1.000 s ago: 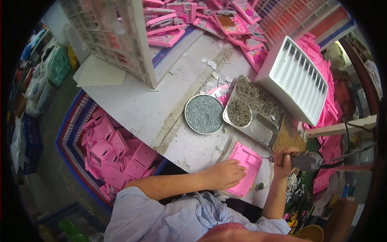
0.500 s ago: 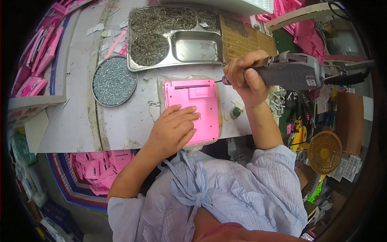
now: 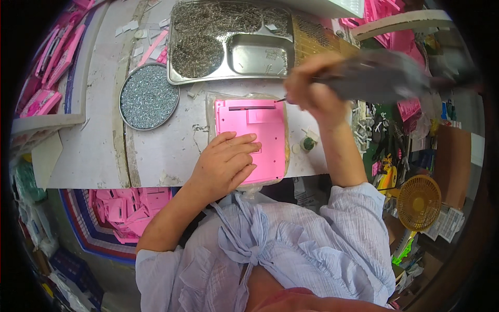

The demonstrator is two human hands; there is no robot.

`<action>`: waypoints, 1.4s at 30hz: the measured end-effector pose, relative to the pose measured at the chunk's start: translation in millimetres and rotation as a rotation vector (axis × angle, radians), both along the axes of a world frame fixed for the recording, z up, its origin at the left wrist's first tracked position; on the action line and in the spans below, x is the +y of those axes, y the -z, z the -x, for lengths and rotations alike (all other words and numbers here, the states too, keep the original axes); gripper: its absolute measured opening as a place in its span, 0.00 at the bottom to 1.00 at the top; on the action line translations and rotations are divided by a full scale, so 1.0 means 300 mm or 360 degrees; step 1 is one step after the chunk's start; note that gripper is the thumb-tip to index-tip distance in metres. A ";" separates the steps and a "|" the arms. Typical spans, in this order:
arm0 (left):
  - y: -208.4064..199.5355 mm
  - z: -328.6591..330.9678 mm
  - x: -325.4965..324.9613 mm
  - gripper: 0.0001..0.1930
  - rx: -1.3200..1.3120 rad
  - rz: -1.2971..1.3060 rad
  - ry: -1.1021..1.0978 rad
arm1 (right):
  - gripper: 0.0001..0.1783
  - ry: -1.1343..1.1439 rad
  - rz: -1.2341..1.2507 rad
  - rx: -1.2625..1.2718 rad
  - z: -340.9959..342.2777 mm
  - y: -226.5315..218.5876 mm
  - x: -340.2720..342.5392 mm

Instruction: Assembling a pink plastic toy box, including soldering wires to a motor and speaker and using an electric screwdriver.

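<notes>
A flat pink plastic casing (image 3: 262,135) with a long dark slot near its top and several small screw holes lies on a plastic-wrapped pad (image 3: 212,117). My left hand (image 3: 228,158) rests flat on its lower left, fingers stretched out. In my right hand (image 3: 318,86) is a dark grey electric screwdriver (image 3: 374,75), held nearly level and blurred by motion. Its thin bit points left and reaches the casing's top right corner, near a hole. Whether the bit touches the casing or carries a screw, I cannot tell.
Beyond the casing stands a metal tray (image 3: 208,78) of small screws, with brown cardboard (image 3: 312,44) beside it. A round dish (image 3: 149,96) of silvery screws sits to the left. Pink parts fill a basket (image 3: 99,242) below the table; a yellow fan (image 3: 418,203) stands at right.
My right hand has brought the screwdriver slightly left, its bit now over the casing's top right corner. My left hand stays on the casing. The whole view has shifted slightly.
</notes>
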State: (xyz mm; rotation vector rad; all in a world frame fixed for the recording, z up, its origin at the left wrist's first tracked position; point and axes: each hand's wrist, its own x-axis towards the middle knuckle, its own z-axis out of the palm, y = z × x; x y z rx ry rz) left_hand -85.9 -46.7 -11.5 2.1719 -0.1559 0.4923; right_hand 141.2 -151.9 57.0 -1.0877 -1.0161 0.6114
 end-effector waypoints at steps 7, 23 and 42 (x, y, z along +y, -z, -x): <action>-0.054 0.019 -0.009 0.06 0.0049 0.0424 -0.0270 | 0.18 -0.0434 -0.0290 0.0184 0.205 -0.171 -0.017; -0.045 0.072 0.078 0.10 -0.0166 0.0326 -0.0528 | 0.19 -0.0419 -0.0219 0.0196 0.276 -0.142 0.099; 0.040 0.072 0.459 0.05 0.0311 -0.0605 -0.1294 | 0.08 -0.0137 -0.0223 0.0147 0.186 0.056 0.267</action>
